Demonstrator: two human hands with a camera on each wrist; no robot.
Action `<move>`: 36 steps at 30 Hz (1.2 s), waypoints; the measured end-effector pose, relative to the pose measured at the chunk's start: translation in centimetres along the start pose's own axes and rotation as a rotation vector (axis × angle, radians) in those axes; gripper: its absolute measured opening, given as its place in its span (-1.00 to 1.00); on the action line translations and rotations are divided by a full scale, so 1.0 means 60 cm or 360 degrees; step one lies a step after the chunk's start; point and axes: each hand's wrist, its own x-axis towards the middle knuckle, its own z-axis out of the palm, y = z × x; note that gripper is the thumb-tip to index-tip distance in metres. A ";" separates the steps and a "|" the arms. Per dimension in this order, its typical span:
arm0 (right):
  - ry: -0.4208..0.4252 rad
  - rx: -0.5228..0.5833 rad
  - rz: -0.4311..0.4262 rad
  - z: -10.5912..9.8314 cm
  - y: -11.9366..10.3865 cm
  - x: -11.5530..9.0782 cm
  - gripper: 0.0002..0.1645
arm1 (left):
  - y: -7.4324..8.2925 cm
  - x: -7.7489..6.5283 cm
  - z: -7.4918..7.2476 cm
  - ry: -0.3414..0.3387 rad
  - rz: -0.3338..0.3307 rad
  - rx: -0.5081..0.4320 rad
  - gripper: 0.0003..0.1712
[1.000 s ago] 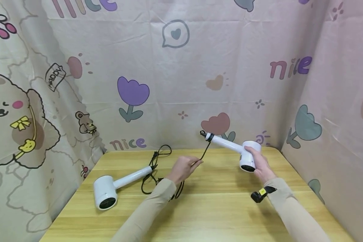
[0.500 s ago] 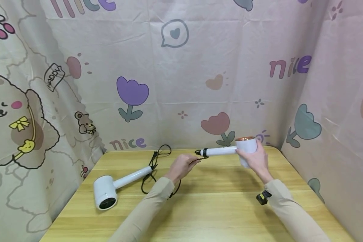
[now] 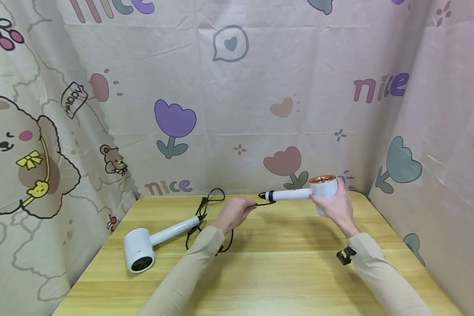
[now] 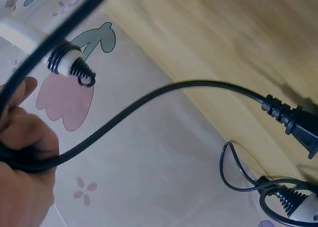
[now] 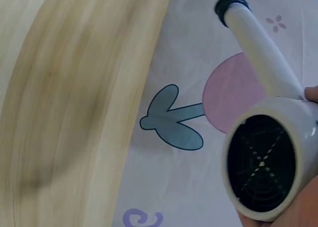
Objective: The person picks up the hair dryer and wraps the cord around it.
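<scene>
We see a white hair dryer [image 3: 292, 194] held above the wooden table [image 3: 284, 281], its black power cord [image 3: 266, 203] stretched between two hands.
Our right hand [image 3: 339, 208] is curled round the dryer's barrel, copper-coloured opening up and dark grille down, while the handle points left with cord coiled round its end; our left hand [image 3: 234, 214] pinches the cord between thumb and fingers, just beyond those coils, with a black plug [image 4: 300, 126] on a length running from it, and a second white hair dryer [image 3: 138, 249] lies on the table's left side, handle towards a loop of black cord [image 3: 217, 189].
</scene>
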 end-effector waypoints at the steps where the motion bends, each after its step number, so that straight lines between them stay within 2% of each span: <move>1: -0.0004 -0.0015 0.0003 -0.001 -0.001 0.001 0.14 | -0.001 0.000 -0.001 -0.0023 -0.0010 -0.0006 -0.84; 4: -0.0025 -0.0052 0.0025 -0.003 -0.001 0.002 0.15 | -0.002 0.000 -0.002 -0.0039 -0.0012 -0.0011 -0.83; 7: -0.0057 -0.0071 0.0059 -0.005 0.000 0.003 0.14 | -0.003 0.000 -0.001 0.0009 0.0027 0.0008 -0.85; 11: -0.0119 -0.0071 0.0079 -0.009 0.005 0.006 0.18 | -0.005 -0.001 -0.004 0.0185 0.0076 0.0104 -0.90; 16: -0.0257 -0.0043 0.0024 -0.016 0.016 0.010 0.18 | -0.014 -0.004 -0.005 0.0404 0.0100 0.0265 -0.92; 18: -0.0337 -0.0032 -0.0002 -0.018 0.020 0.011 0.14 | -0.017 -0.004 -0.005 0.0472 0.0112 0.0293 -0.91; 22: -0.0480 0.0056 -0.0029 -0.016 0.023 0.012 0.03 | -0.018 -0.001 -0.005 0.0581 0.0094 0.0229 -0.92; 28: -0.0670 0.0280 -0.0090 -0.011 0.027 0.012 -0.18 | -0.017 0.000 -0.003 0.0538 0.0019 0.0079 -0.85; 32: -0.0794 0.0401 -0.0093 -0.013 0.036 0.010 -0.22 | -0.018 -0.003 -0.001 0.0483 -0.0059 0.0011 -0.80; 36: -0.0885 0.0547 -0.0040 -0.016 0.050 0.008 -0.23 | -0.022 -0.002 0.003 0.0424 -0.0135 -0.0091 -0.77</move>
